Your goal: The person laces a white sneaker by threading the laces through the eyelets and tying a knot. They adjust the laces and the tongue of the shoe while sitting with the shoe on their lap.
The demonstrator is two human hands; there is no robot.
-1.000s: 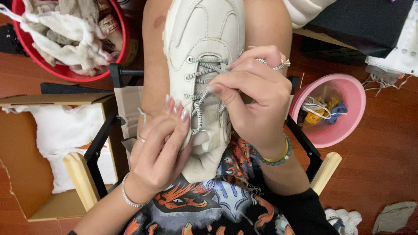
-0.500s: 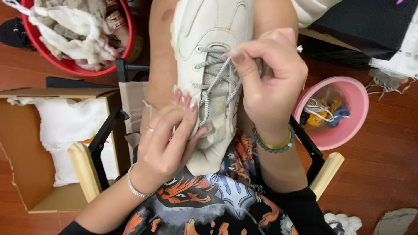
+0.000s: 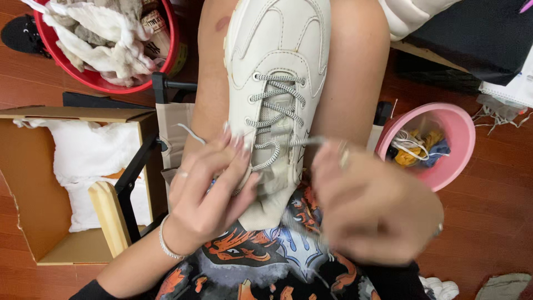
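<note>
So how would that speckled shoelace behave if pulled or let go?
The shoelace looks soft and floppy: its loose end curves limply past the left hand. It probably slides easily through the eyelets of the cream sneaker, and seems very light. The right hand is blurred.

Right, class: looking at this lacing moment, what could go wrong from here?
The right hand is blurred in motion, pulling a lace end sideways; a hard tug could draw the lace unevenly through the eyelets. The cream shoe only rests on the lap, steadied by the left hand, so it might slip. The pink bowl close by could get knocked.
</note>
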